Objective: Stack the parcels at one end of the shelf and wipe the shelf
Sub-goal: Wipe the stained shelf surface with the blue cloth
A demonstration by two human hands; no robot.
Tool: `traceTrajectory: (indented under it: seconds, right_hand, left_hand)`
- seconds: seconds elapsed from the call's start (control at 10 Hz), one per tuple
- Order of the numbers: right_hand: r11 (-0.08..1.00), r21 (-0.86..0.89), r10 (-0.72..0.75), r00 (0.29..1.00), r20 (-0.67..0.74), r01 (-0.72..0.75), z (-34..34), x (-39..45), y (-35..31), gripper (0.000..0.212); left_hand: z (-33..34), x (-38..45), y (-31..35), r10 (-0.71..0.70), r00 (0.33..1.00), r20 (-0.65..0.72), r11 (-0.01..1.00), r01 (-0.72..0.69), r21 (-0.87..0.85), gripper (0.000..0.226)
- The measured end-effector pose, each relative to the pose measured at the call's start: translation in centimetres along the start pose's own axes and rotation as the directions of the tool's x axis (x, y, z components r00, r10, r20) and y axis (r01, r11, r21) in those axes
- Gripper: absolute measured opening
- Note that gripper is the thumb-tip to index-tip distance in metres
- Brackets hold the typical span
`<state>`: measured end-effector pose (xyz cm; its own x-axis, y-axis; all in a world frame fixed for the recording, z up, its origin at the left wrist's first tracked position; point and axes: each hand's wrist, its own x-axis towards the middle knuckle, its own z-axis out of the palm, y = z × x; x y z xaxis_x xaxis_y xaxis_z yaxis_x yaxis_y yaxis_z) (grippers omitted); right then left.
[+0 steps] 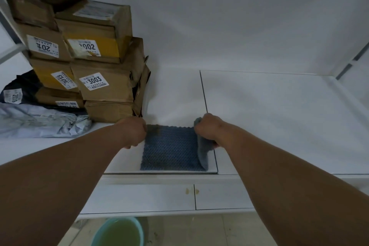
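Observation:
A blue textured cloth (171, 148) lies spread on the white shelf (269, 118) near its front edge. My left hand (133, 132) grips the cloth's left edge. My right hand (209, 130) grips the right edge, which is lifted and folded over. Several brown cardboard parcels (95, 62) with numbered labels stand stacked at the shelf's left end, just left of my left hand. Soft bag parcels, one dark (18, 90) and one pale grey (40, 122), lie beside the stack at the far left.
A teal bucket (119, 231) of greenish water stands on the floor below the shelf. A lower white ledge (159, 195) runs under the shelf front. The shelf ends at a side wall on the right.

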<state>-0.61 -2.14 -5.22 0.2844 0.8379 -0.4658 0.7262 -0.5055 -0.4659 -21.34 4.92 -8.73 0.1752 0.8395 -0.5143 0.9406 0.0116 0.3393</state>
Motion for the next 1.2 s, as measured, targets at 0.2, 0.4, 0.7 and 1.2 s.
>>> traceTrajectory:
  seconds: [0.2, 0.4, 0.7, 1.2]
  right_hand:
    - [0.917, 0.398, -0.123, 0.940, 0.317, -0.014, 3.9, -1.1, -5.6, 0.045]
    - [0.955, 0.274, 0.039, 0.960, 0.276, -0.117, 4.2, 1.2, -4.0, 0.040]
    - [0.972, -0.219, -0.074, 0.997, 0.032, 0.080, 5.5, 4.0, -1.7, 0.060]
    - [0.842, -0.535, 0.308, 0.873, 0.377, -0.066, 1.7, 2.9, 0.9, 0.058]
  left_hand:
    - [-0.7, -0.6, -1.5, -0.091, 0.996, 0.019, 0.959, 0.092, -0.267, 0.026]
    - [-0.7, -1.2, -2.4, -0.026, 1.000, 0.010, 0.961, 0.028, -0.275, 0.027]
    - [-0.1, -1.0, -2.0, 0.233, 0.967, -0.105, 0.972, -0.229, 0.042, 0.025]
    - [1.8, 0.7, 0.6, 0.294, 0.956, 0.003, 0.925, -0.285, 0.250, 0.022]
